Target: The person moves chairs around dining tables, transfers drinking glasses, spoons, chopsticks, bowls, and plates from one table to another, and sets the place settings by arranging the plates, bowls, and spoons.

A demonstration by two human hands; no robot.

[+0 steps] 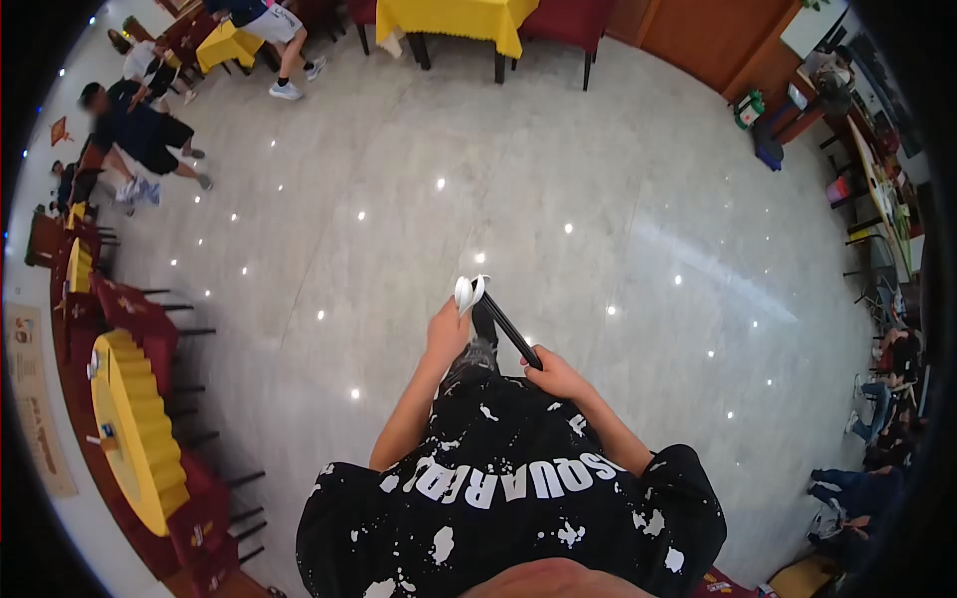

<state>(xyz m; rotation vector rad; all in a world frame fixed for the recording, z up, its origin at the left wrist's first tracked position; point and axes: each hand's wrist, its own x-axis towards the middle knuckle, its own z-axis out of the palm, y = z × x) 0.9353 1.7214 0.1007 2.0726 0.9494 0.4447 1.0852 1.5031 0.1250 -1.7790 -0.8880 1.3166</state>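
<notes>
White spoons (464, 293), frame centre, clamped in left hand (448, 331), bowls clear of grip; black chopsticks (510, 329) clamped by lower-right end in right hand (555, 374), probably to keep bundle together, far ends beside spoons.

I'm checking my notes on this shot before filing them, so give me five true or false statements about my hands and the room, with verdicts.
1. The right hand holds slender black sticks. True.
2. The left hand is empty. False: it holds glossy white curved pieces.
3. The wide, smooth floor is bright red. False: it is grey, with bright light reflections.
4. At the picture's left, a yellow-clothed table stands near dark red chairs. True.
5. The wearer's shirt is plain white. False: it is black with white lettering and splotches.
</notes>
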